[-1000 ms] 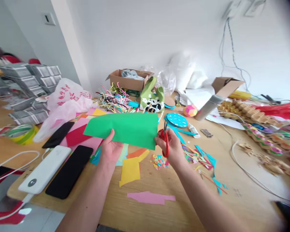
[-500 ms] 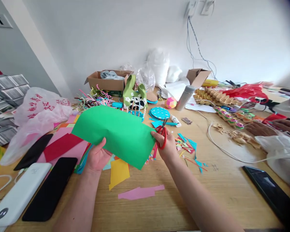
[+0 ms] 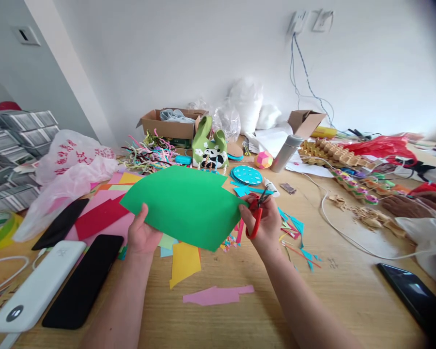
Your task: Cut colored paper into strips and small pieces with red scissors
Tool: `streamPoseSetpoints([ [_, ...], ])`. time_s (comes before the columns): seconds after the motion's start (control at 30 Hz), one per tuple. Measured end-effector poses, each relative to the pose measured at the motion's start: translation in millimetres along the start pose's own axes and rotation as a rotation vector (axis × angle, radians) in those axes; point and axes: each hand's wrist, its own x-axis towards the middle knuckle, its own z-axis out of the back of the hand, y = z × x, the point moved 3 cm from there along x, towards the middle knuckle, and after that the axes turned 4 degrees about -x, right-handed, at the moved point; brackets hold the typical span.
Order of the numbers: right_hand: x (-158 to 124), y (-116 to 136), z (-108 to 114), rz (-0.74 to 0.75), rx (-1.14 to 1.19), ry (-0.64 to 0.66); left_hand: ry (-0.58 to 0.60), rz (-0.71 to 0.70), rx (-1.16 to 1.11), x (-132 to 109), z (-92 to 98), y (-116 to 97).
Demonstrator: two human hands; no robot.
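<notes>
My left hand grips the lower left edge of a green paper sheet, held up above the wooden table. My right hand holds red-handled scissors and also pinches the sheet's right edge with its thumb. The scissor blades point up and away from me. Under the sheet lie yellow, pink and blue paper scraps.
A white power bank and two black phones lie at the left, another phone at the right. Another person's hand rests at the far right. Boxes, pipe cleaners, a green panda bag and a white cable crowd the back.
The view has swung from left to right and back a little. Both hands have turned the green sheet, which now shows a more rounded outline; the grips are unchanged.
</notes>
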Motion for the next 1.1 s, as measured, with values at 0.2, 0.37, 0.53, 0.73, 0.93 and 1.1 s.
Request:
streamPoseSetpoints([
  [0.2,0.0,5.4,5.5,-0.138,0.011,0.105,-0.039,-0.039,-0.043,3.3,8.0,-13.9],
  [0.37,0.4,9.1,2.6,-0.196,0.006,0.185,0.036,-0.150,-0.002,-6.0,1.3,-22.7],
  [0.53,-9.2,39.5,14.0,0.120,-0.127,0.168,0.148,-0.444,0.020,-17.7,-5.0,-45.3],
  [0.73,-9.5,45.8,30.3,0.474,-0.500,0.138,-0.081,-0.256,0.108,7.4,13.9,-44.3],
  [0.93,-1.5,31.0,39.2,0.384,-0.545,0.006,-0.031,-0.225,0.275,14.4,15.0,-26.8],
  [1.1,3.3,24.2,40.2,0.117,-0.190,0.011,-0.032,-0.171,0.176,17.3,19.1,-26.6],
])
